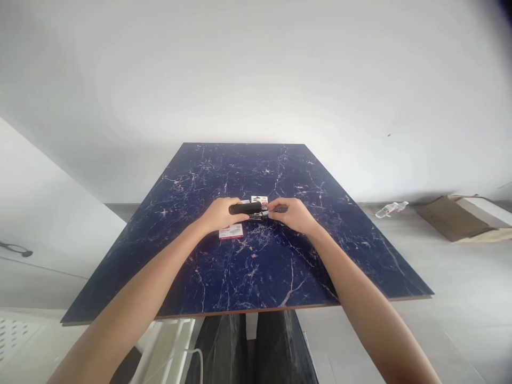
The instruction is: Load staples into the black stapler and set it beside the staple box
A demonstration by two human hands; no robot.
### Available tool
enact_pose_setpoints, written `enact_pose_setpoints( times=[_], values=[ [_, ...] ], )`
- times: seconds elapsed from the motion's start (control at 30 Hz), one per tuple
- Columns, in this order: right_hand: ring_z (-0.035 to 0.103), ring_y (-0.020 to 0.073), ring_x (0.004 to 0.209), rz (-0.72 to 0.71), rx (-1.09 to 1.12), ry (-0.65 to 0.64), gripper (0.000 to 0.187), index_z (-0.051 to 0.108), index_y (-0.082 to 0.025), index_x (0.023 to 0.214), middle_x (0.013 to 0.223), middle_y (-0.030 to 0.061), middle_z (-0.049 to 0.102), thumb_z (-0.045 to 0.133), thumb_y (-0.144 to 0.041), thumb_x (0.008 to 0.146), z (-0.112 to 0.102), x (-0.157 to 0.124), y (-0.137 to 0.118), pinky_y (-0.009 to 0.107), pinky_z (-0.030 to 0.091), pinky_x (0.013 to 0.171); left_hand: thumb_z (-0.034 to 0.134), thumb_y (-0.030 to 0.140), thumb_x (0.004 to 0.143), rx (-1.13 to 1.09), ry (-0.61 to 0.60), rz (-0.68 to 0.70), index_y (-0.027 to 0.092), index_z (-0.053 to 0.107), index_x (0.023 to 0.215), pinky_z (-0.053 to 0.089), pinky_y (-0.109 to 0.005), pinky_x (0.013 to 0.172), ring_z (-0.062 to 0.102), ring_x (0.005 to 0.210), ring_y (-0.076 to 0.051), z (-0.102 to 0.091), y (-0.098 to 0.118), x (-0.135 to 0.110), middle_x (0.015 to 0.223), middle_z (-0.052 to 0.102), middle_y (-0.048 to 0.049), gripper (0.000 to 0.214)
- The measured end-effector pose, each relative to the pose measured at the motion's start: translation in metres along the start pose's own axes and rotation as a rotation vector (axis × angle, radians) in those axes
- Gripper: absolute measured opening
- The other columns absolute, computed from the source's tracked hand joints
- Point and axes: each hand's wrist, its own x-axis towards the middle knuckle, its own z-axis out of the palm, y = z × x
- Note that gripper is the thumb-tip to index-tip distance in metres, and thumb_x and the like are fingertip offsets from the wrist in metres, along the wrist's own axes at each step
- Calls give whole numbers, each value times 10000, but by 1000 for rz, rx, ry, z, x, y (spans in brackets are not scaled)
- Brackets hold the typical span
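Observation:
A black stapler (247,208) lies sideways in my left hand (222,213), whose thumb and fingers are closed around its left end. Its metal part (258,216) shows along the near side. My right hand (291,213) is pinched at the stapler's right end, around a small light-grey piece (265,213) that I cannot clearly make out. Just below the left hand, a white and red packet (231,232) lies flat on the dark blue marbled table (252,277). Behind the stapler is another white and red packet (260,200), partly covered.
The table's far edge is by a white wall (248,74). To the right on the floor are a clear plastic bottle (387,209) and an open cardboard box (448,218). A white door (44,224) with a dark handle is at left. A white cable (199,357) hangs below the table's front edge.

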Motion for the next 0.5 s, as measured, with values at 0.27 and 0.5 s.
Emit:
enact_pose_setpoints(
  times=[0.27,0.5],
  values=[
    [709,218,934,8,40,-26,186,756,-254,935,1018,17,757,747,-263,749,1,1,2,393,554,926,657,551,829,36,17,-1,201,687,940,363,-269,564,623,693,-193,-1,2,0,868,710,-58,369],
    [695,231,960,-18,-29,-69,183,747,-261,933,1064,21,746,726,-255,751,0,-1,-3,412,535,939,655,536,835,13,2,-9,207,689,972,375,-273,569,626,689,-188,0,2,1,885,707,-57,358]
  ],
)
